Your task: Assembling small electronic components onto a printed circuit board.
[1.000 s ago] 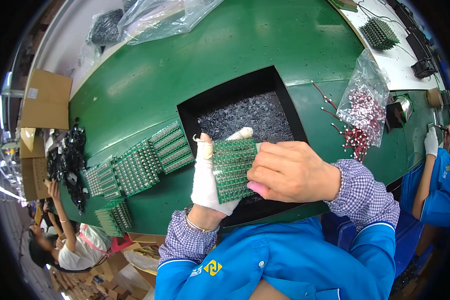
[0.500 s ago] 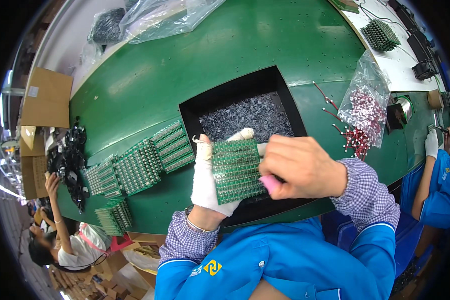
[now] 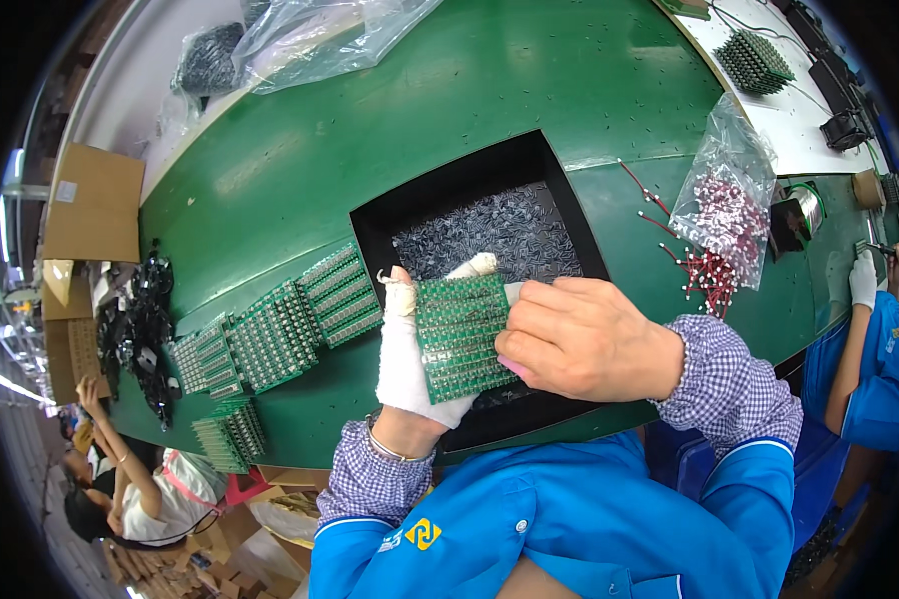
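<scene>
My left hand [image 3: 402, 364], in a white glove, holds a green circuit board panel [image 3: 459, 339] with rows of small parts, tilted up over the near side of a black tray [image 3: 561, 165]. Its fingers reach around behind the panel. Bare and closed, my right hand [image 3: 594, 339] bears against the panel's right edge. A bit of pink shows under its fingers; whether that is a thumb cover or a held thing I cannot tell. In the tray lie many small dark tube-like pieces [image 3: 489, 235].
Left of the tray lie more green board panels [image 3: 270, 344], with a stack [image 3: 230, 436] near the table edge. Black cables [image 3: 145, 329] heap farther left. To the right sits a clear bag [image 3: 724, 210] with red-and-white wires [image 3: 709, 280]. Co-workers sit at both sides.
My right hand has turned and shifted slightly left, closer against the panel, and less of the pink shows. The panel remains in my left hand. The left co-worker's arms have moved.
</scene>
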A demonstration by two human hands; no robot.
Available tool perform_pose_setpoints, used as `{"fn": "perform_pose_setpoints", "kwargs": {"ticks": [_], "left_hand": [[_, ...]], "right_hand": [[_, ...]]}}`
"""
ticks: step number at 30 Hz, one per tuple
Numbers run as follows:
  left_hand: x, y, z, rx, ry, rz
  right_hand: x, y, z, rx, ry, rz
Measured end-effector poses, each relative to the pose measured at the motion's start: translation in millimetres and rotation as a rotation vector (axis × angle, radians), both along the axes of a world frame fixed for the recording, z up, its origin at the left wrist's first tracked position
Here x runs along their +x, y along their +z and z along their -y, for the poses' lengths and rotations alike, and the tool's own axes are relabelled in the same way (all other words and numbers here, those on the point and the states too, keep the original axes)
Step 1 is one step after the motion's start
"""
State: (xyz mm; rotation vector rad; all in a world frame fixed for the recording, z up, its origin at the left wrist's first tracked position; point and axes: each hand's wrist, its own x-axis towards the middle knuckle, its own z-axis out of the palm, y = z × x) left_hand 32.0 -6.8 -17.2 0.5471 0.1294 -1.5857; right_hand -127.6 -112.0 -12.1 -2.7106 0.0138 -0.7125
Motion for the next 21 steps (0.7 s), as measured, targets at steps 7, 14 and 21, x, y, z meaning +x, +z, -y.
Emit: {"fn": "perform_pose_setpoints", "kwargs": {"ticks": [7, 14, 21], "left_hand": [[-2.7, 2.7, -0.6, 0.021, 0.004, 0.112], [-0.8, -2.5, -1.8, 0.049, 0.011, 0.142], [-0.2, 5.7, -0.5, 0.003, -0.018, 0.019]], "right_hand": [[1.4, 0.1, -6.5, -0.073, -0.069, -0.016], [9.2, -5.1, -9.8, -0.004, -0.083, -0.015], [-6.8, 7.1, 8.2, 0.208, -0.021, 0.043]]}}
